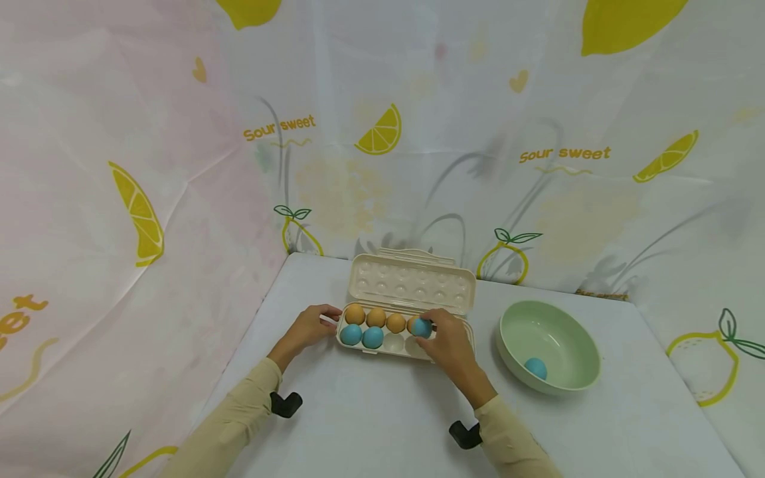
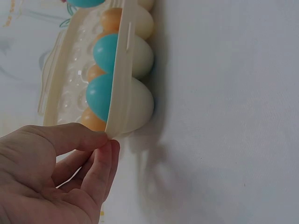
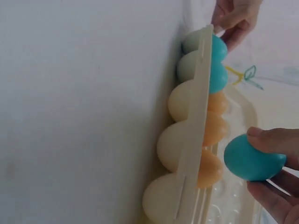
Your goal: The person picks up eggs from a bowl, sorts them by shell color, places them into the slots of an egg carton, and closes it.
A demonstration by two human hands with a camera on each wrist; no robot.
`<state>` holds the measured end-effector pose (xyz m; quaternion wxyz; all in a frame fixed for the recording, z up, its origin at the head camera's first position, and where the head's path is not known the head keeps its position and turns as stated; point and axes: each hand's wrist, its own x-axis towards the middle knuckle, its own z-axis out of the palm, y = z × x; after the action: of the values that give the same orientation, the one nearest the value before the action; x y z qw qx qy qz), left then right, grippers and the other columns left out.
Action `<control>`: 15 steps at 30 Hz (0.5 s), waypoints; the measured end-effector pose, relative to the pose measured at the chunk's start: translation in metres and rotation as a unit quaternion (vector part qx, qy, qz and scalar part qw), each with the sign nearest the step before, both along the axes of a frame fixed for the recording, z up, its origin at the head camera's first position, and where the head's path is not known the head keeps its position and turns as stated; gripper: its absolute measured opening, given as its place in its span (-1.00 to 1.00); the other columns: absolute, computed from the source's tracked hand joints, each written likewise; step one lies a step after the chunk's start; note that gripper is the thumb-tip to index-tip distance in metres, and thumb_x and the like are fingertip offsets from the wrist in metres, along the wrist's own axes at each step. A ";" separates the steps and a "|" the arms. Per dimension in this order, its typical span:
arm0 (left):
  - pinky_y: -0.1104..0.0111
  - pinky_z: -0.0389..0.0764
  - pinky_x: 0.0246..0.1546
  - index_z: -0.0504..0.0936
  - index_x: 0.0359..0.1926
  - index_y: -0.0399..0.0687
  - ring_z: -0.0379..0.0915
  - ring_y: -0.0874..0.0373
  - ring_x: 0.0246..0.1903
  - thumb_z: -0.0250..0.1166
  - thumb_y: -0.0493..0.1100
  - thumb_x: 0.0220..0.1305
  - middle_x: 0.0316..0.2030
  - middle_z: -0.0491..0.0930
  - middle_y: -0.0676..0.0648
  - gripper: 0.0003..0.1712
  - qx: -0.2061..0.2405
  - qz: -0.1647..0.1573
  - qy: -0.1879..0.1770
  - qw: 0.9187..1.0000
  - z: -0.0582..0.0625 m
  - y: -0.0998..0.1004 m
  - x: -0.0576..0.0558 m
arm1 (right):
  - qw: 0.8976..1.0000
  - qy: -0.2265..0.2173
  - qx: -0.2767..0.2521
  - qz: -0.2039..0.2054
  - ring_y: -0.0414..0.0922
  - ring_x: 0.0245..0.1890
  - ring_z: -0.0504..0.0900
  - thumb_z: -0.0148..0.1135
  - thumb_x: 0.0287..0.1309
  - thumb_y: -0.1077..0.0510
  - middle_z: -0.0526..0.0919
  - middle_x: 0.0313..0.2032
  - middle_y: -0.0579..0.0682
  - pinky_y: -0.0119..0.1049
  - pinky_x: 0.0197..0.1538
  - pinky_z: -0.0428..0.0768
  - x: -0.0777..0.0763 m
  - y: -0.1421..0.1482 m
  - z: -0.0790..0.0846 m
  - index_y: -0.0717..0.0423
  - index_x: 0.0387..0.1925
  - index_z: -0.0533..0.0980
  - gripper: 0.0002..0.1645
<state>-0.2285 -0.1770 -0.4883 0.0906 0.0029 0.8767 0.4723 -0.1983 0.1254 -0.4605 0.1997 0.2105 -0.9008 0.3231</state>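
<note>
A cream egg carton (image 1: 414, 281) stands with its lid raised at the back of the white table. Several orange eggs (image 1: 376, 317) fill its back row, and two blue eggs (image 1: 373, 337) sit at the left of the front row. My left hand (image 1: 307, 330) pinches the rim at the carton's left end between thumb and fingers, plain in the left wrist view. Over the carton's right part, my right hand (image 1: 452, 346) holds a blue egg (image 3: 250, 157) between thumb and fingertips, above the rim and apart from the cups. That hand hides the carton's right end in the head view.
To the right of the carton is a light green bowl (image 1: 578, 345) with one blue egg (image 1: 536, 368) inside. A lemon-printed sheet (image 1: 382, 186) hangs behind and at the left of the table (image 1: 358, 418).
</note>
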 end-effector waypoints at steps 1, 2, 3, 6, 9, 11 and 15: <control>0.24 0.58 -0.18 0.59 0.08 -0.27 0.58 0.03 -0.16 0.28 -0.42 0.15 -0.06 0.61 -0.16 -0.58 0.001 0.001 0.000 1.000 0.000 0.000 0.000 | 1.000 0.000 0.000 0.001 -0.03 -0.27 0.67 0.63 -0.34 0.34 0.67 -0.25 0.07 -0.23 -0.23 0.64 -0.001 -0.003 -0.003 0.24 -0.22 0.60 -0.49; 0.24 0.59 -0.18 0.59 0.08 -0.28 0.58 0.02 -0.16 0.29 -0.42 0.15 -0.06 0.61 -0.17 -0.58 0.001 0.002 0.000 1.000 0.000 0.000 0.000 | 1.000 0.001 -0.001 0.002 -0.03 -0.27 0.67 0.63 -0.34 0.34 0.67 -0.25 0.07 -0.23 -0.22 0.64 -0.002 -0.007 -0.005 0.24 -0.22 0.61 -0.49; 0.24 0.59 -0.18 0.59 0.08 -0.28 0.57 0.02 -0.15 0.28 -0.42 0.16 -0.06 0.61 -0.17 -0.58 0.000 0.000 0.000 1.000 0.000 -0.001 0.000 | 1.000 0.003 0.000 0.005 -0.04 -0.28 0.67 0.62 -0.34 0.34 0.67 -0.24 0.07 -0.23 -0.22 0.63 -0.003 -0.009 -0.008 0.24 -0.22 0.61 -0.49; 0.24 0.59 -0.18 0.59 0.08 -0.28 0.57 0.01 -0.15 0.29 -0.42 0.15 -0.06 0.61 -0.17 -0.58 0.004 0.001 0.000 1.000 0.000 -0.001 0.000 | 1.000 0.007 -0.003 0.011 -0.06 -0.28 0.66 0.63 -0.34 0.34 0.67 -0.25 0.06 -0.22 -0.21 0.62 -0.005 -0.018 -0.014 0.24 -0.23 0.61 -0.50; 0.24 0.59 -0.19 0.58 0.08 -0.30 0.58 0.01 -0.16 0.28 -0.42 0.15 -0.07 0.61 -0.18 -0.58 0.004 -0.005 0.004 1.000 -0.001 0.000 0.000 | 1.000 0.002 -0.005 0.014 -0.05 -0.25 0.67 0.64 -0.35 0.32 0.68 -0.25 0.07 -0.22 -0.19 0.63 -0.005 -0.024 -0.019 0.24 -0.24 0.61 -0.50; 0.24 0.58 -0.20 0.59 0.08 -0.29 0.58 0.01 -0.16 0.29 -0.42 0.14 -0.08 0.62 -0.17 -0.58 0.007 -0.003 0.003 1.000 -0.001 0.000 0.001 | 1.000 -0.008 -0.003 0.012 -0.05 -0.22 0.67 0.64 -0.35 0.31 0.68 -0.25 0.06 -0.22 -0.17 0.63 -0.004 -0.028 -0.021 0.23 -0.25 0.61 -0.50; 0.24 0.58 -0.20 0.59 0.07 -0.28 0.58 0.03 -0.17 0.28 -0.42 0.14 -0.08 0.62 -0.15 -0.58 0.008 0.000 0.004 1.000 -0.001 0.000 0.001 | 0.999 -0.034 0.009 0.007 -0.05 -0.18 0.66 0.64 -0.31 0.28 0.68 -0.23 0.06 -0.21 -0.13 0.62 -0.003 -0.034 -0.025 0.22 -0.24 0.61 -0.51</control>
<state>-0.2279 -0.1769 -0.4895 0.0868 0.0058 0.8735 0.4790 -0.2013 0.0915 -0.4858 0.1648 0.2072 -0.9085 0.3233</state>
